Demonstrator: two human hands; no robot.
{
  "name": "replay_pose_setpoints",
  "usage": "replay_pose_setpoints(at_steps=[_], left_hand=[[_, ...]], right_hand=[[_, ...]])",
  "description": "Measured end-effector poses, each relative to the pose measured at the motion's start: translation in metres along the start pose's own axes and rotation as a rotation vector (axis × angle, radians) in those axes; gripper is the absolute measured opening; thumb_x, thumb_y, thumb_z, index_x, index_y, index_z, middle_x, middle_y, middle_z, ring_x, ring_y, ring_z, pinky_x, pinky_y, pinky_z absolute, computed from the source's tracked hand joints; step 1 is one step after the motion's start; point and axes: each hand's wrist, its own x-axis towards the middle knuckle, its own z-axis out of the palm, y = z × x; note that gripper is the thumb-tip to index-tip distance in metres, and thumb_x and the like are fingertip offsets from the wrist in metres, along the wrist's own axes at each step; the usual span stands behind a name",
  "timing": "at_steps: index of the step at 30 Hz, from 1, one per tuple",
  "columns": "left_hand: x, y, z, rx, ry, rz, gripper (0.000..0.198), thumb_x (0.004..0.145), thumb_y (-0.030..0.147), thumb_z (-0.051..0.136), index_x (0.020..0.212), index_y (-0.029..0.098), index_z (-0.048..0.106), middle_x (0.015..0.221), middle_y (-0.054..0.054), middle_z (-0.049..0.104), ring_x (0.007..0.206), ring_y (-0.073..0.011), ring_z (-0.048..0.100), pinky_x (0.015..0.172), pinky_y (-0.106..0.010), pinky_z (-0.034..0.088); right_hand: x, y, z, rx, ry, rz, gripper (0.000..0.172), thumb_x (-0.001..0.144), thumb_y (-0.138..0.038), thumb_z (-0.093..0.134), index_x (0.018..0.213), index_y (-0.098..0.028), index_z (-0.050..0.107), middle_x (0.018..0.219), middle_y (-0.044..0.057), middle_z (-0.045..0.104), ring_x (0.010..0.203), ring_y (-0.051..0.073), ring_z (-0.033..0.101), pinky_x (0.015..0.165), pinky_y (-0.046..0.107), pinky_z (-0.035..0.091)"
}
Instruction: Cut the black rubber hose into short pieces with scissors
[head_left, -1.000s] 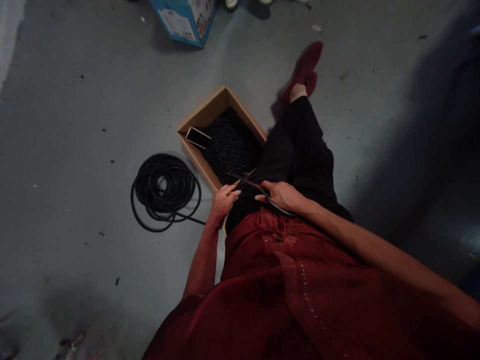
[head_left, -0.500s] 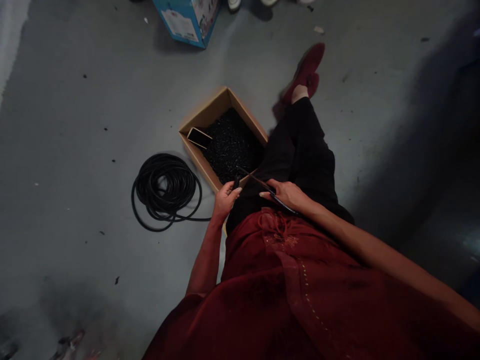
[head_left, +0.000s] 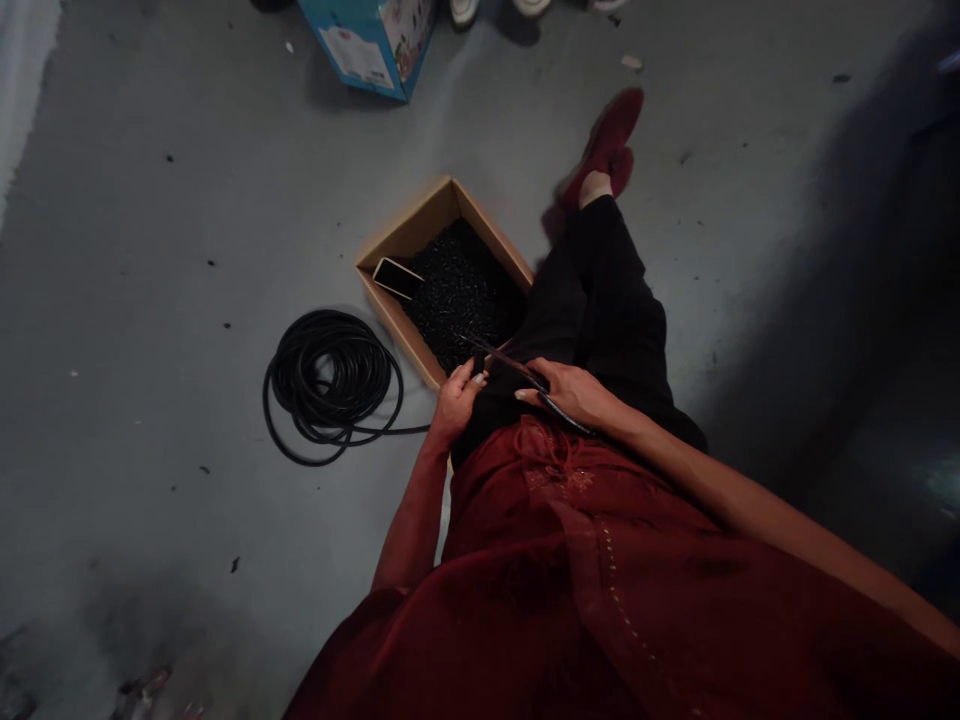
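My left hand (head_left: pixel 459 398) is closed on the end of a black hose, at the near corner of a cardboard box (head_left: pixel 397 325). The hose runs left from under that hand to a loose coil (head_left: pixel 328 385) on the floor. In my right hand (head_left: pixel 566 388) is a long, thin cutting tool (head_left: pixel 517 366), perhaps scissors, its tip pointing left over the box edge beside the hose end. Many small black pieces (head_left: pixel 469 285) fill the box bottom. A dark rectangular object with a pale rim (head_left: pixel 398 278) leans in the box's left corner.
A blue printed box (head_left: pixel 360 50) stands on the floor at the top, with parts of shoes (head_left: pixel 463 12) beside it. My legs in black trousers (head_left: pixel 607 290) stretch past the box's right side. Small dark scraps are scattered on the grey floor (head_left: pixel 150 330).
My left hand has moved slightly right with the hose end, nearer the tool. The tool's blades look a little more apart, and its tip has shifted slightly left.
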Motion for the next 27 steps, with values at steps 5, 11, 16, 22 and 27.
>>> replay_pose_setpoints(at_steps=[5,11,16,22,27], left_hand=[[0.001,0.0,0.0,-0.008,0.034,0.001,0.041,0.089,0.03,0.047,0.127,0.015,0.056,0.117,-0.009,0.064,0.107,-0.0182,0.058,0.098,-0.032,0.043],[0.003,-0.003,0.001,0.003,0.047,0.0,0.041,0.09,0.028,0.047,0.128,0.016,0.054,0.124,-0.008,0.061,0.115,-0.0189,0.055,0.102,-0.035,0.041],[0.004,-0.005,0.003,0.081,0.08,0.003,0.04,0.089,0.027,0.047,0.125,0.013,0.056,0.128,-0.011,0.058,0.12,-0.02,0.052,0.106,-0.036,0.037],[0.004,-0.007,0.005,0.05,0.046,0.023,0.039,0.088,0.03,0.05,0.124,0.017,0.057,0.126,-0.01,0.059,0.118,-0.0208,0.054,0.103,-0.037,0.041],[0.001,-0.015,0.007,-0.042,-0.037,0.012,0.038,0.086,0.037,0.054,0.117,0.017,0.06,0.113,-0.007,0.065,0.106,-0.0189,0.059,0.097,-0.035,0.044]], right_hand=[[-0.005,0.007,0.002,-0.054,0.005,0.001,0.048,0.088,-0.057,0.043,0.117,-0.019,0.05,0.107,0.011,0.064,0.094,0.025,0.061,0.073,0.029,0.041],[-0.01,0.006,0.0,-0.097,-0.032,-0.005,0.05,0.087,-0.06,0.042,0.115,-0.019,0.051,0.108,0.012,0.063,0.094,0.025,0.061,0.073,0.03,0.042],[-0.01,0.0,-0.001,-0.157,-0.048,0.003,0.05,0.088,-0.062,0.039,0.112,-0.02,0.051,0.106,0.012,0.064,0.093,0.026,0.062,0.071,0.03,0.042],[-0.007,-0.002,0.0,-0.168,-0.044,0.019,0.048,0.088,-0.062,0.038,0.109,-0.021,0.052,0.104,0.011,0.065,0.089,0.025,0.063,0.068,0.029,0.04],[-0.006,0.002,0.001,-0.102,-0.005,-0.004,0.046,0.089,-0.059,0.04,0.11,-0.02,0.053,0.102,0.011,0.066,0.09,0.024,0.063,0.069,0.029,0.04]])
